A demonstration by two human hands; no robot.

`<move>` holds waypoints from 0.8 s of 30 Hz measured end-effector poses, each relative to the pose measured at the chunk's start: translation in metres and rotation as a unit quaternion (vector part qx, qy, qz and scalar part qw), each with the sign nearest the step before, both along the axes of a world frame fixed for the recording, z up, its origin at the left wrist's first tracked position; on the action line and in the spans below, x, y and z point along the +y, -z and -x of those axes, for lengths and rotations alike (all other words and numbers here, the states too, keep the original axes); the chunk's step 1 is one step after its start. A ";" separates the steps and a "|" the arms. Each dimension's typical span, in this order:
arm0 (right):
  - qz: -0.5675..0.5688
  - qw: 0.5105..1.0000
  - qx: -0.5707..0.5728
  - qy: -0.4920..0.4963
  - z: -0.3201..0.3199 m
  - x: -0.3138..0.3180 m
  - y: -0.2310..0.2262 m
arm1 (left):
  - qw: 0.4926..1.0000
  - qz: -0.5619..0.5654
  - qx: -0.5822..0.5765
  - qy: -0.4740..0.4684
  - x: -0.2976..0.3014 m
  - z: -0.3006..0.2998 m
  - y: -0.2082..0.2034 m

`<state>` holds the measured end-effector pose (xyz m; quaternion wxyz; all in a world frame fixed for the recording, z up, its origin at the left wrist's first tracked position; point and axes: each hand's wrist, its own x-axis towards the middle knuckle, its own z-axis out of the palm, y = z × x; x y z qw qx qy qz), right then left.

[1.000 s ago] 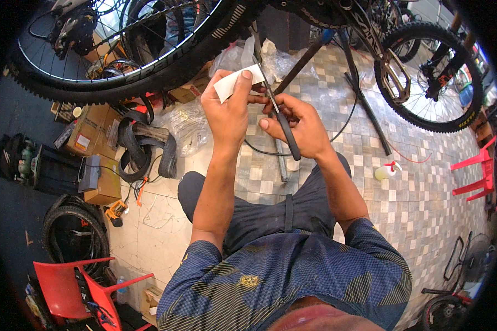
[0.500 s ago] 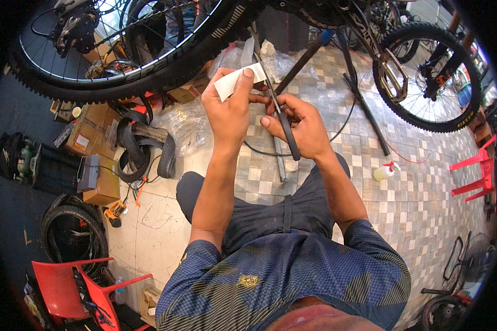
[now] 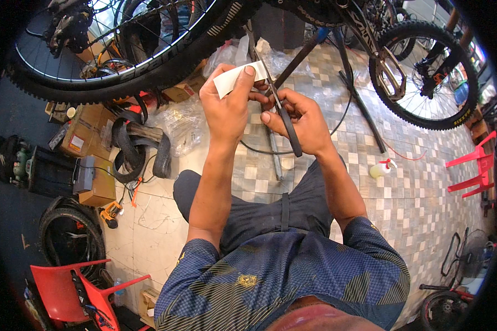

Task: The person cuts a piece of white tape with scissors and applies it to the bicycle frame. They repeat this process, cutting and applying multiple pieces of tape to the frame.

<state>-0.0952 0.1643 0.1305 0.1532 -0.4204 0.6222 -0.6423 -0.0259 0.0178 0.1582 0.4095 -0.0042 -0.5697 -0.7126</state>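
Note:
Thumb on top, my left hand (image 3: 228,113) pinches a small white strip (image 3: 226,83) that looks like paper or tape. My right hand (image 3: 310,128) is closed on a pair of scissors (image 3: 290,131) with a long black handle. The metal blades point away from me and lie against the strip's right end. Beyond that edge, a paler, translucent piece (image 3: 242,51) stands up next to the blades. The fingertips of both hands come close together beneath the scissors, and some of my right fingers are hidden.
Above my hands hangs a large bicycle wheel (image 3: 143,83), with stand legs (image 3: 301,60) beside it. Loose tyre pieces (image 3: 128,149), cardboard boxes (image 3: 88,129) and clear plastic wrap (image 3: 185,127) lie left. A spray bottle (image 3: 382,169) and a red chair (image 3: 477,165) stand right.
The view has shifted slightly. Both hands keep their grips, and the scissors stay at the strip's right end, with the blades showing little change.

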 end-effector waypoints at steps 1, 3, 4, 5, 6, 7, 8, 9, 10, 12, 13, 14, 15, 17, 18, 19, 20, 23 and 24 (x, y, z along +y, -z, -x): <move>0.005 1.000 0.003 0.007 0.000 -0.001 0.000 | 1.000 0.000 -0.002 0.003 -0.001 0.000 0.000; 0.015 1.000 -0.004 0.011 -0.001 -0.003 0.000 | 1.000 0.000 -0.005 0.007 -0.002 0.001 0.001; 0.020 1.000 -0.014 0.009 -0.002 -0.004 0.001 | 1.000 -0.007 -0.001 0.006 -0.002 0.001 0.000; 0.025 0.999 -0.024 0.007 -0.002 -0.004 0.002 | 1.000 -0.014 0.003 0.006 0.000 0.001 -0.002; 0.022 0.999 -0.025 0.006 -0.001 -0.005 0.002 | 1.000 -0.020 0.007 0.006 0.001 0.001 -0.002; 0.018 0.999 -0.026 0.005 -0.001 -0.005 0.003 | 1.000 -0.017 0.002 0.007 0.000 0.001 -0.002; 0.015 1.000 -0.027 0.005 0.000 -0.005 0.003 | 1.000 -0.013 -0.003 0.009 -0.002 0.001 -0.001; 0.012 1.000 -0.023 0.007 0.001 -0.004 0.004 | 1.000 -0.010 -0.008 0.012 -0.003 0.002 0.000; 0.010 1.000 -0.020 0.008 0.002 -0.004 0.004 | 1.000 -0.013 -0.005 0.010 -0.002 0.002 0.000; 0.011 1.000 -0.008 0.009 0.004 -0.004 0.004 | 1.000 -0.016 0.001 0.005 0.000 0.002 -0.003; 0.014 1.000 0.002 0.008 0.007 -0.004 0.004 | 1.000 -0.014 0.000 0.009 0.000 0.002 -0.003; 0.017 1.000 0.011 0.009 0.008 -0.004 0.004 | 1.000 -0.013 0.000 0.013 0.000 0.001 -0.003; 0.017 1.000 0.016 0.010 0.008 -0.004 0.003 | 1.000 -0.012 -0.001 0.018 -0.001 0.001 -0.002; 0.014 1.000 0.024 0.012 0.007 -0.002 0.000 | 1.000 -0.001 -0.010 0.017 -0.003 0.000 -0.003; 0.015 1.000 0.019 0.011 0.007 -0.001 0.000 | 1.000 0.004 -0.014 0.016 -0.004 -0.001 -0.003; 0.016 1.000 0.014 0.011 0.007 -0.001 0.001 | 1.000 0.003 -0.014 0.021 -0.004 -0.001 -0.004; 0.016 1.000 0.009 0.010 0.007 -0.001 0.001 | 1.000 0.002 -0.014 0.025 -0.004 -0.001 -0.004; -0.005 1.000 0.018 0.017 0.007 0.002 0.001 | 0.999 0.003 -0.022 0.029 -0.003 -0.002 -0.006; -0.005 1.000 0.024 0.012 0.008 0.003 0.000 | 0.999 0.003 -0.026 0.028 -0.004 -0.003 -0.007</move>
